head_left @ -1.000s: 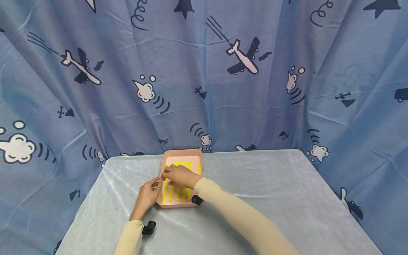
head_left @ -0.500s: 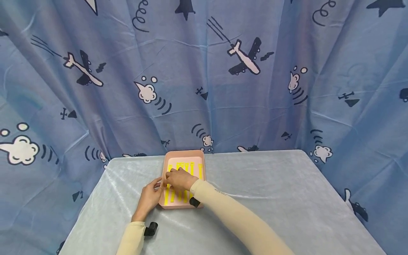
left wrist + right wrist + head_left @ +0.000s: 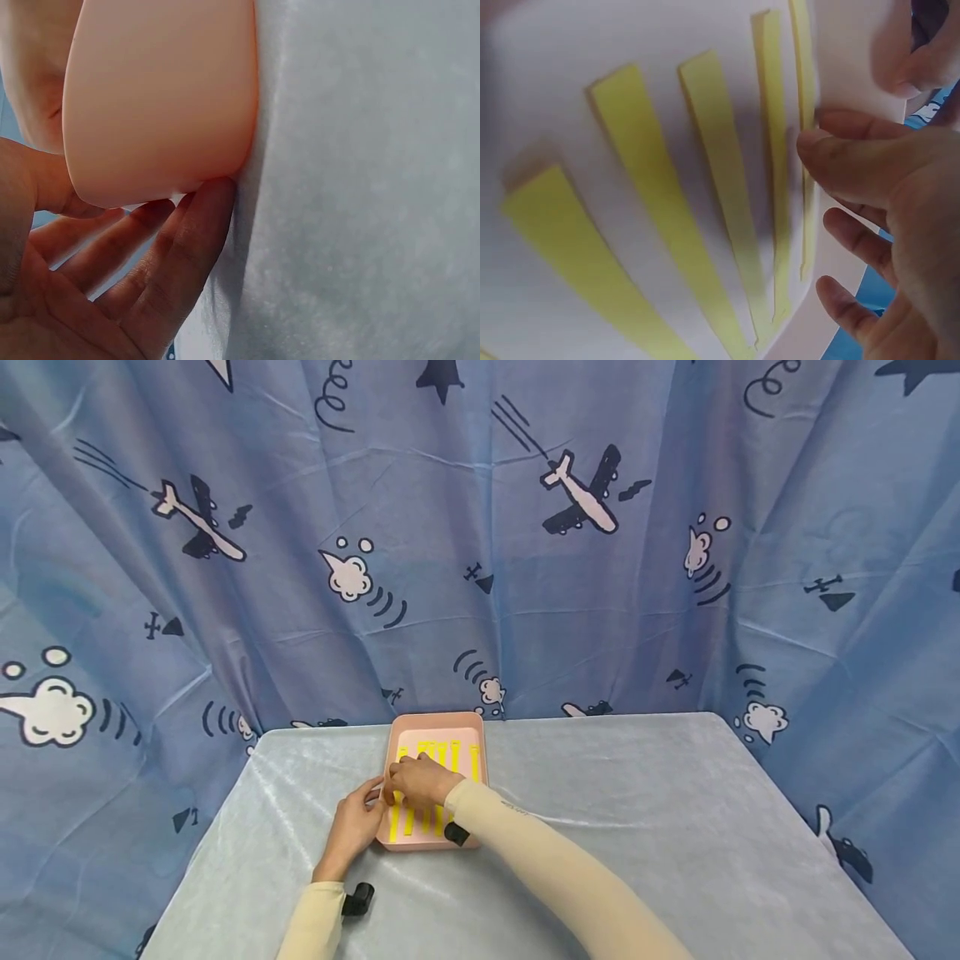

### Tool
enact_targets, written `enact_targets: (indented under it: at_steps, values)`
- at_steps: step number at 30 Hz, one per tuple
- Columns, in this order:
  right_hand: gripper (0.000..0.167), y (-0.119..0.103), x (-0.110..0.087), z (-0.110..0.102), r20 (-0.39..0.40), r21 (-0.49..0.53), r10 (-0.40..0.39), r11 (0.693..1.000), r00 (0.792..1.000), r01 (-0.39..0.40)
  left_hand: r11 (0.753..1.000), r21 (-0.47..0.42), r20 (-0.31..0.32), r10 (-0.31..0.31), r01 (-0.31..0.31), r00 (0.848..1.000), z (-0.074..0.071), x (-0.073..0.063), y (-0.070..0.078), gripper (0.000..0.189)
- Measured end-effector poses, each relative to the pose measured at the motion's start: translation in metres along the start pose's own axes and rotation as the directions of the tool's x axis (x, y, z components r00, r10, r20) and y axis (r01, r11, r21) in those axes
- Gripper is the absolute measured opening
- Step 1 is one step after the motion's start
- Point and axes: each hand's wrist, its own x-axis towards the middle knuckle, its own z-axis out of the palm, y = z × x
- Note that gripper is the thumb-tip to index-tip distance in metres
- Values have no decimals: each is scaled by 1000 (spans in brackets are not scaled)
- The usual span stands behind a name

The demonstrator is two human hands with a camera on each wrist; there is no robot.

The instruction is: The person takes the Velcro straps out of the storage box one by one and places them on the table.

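A shallow pink tray [image 3: 437, 720] lies at the back left of the table, holding several long yellow strips [image 3: 455, 758] side by side. My left hand [image 3: 354, 825] grips its left wall, thumb at the rim and fingers against the outside [image 3: 161, 97]. Inside the tray, my right hand [image 3: 423, 779] reaches to the leftmost side. In the right wrist view its thumb and index finger pinch the edgemost yellow strip [image 3: 805, 67] near the tray wall; the other fingers are spread. The right hand covers the middle of some strips in the head view.
Pale grey velvety cloth [image 3: 615, 810] covers the table. Behind it hangs a blue curtain [image 3: 420, 593] printed with planes. A black wrist camera [image 3: 358, 900] sits by the left sleeve, another wrist camera [image 3: 456, 833] by the right, over the tray's near edge.
My right hand has moved down and slightly nearer within the tray, its fingers coming together at the leftmost strip. The left hand stays at the tray's side; the head view has shifted slightly.
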Motion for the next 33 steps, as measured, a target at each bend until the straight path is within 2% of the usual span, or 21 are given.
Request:
enact_targets:
  at_steps: [13, 21, 28, 33]
  values:
    - [17, 2, 4, 6, -9, 38, 14, 999, 1000, -13, 1000, -10, -21, 10, -10, 1000, 2, 1, -3, 45]
    - [11, 4, 7, 10, -65, -44, -34, 999, 997, 31, 1000, -14, -27, 9, -10, 1000, 3, 1, -3, 44]
    - [9, 4, 5, 8, -117, -133, -72, 990, 991, 56, 999, -21, -41, 45, -46, 998, 3, 1, -3, 44]
    - [8, 4, 1, 2, -181, -169, -102, 983, 978, 71, 998, -17, -38, 54, -54, 998, 2, 0, -3, 41]
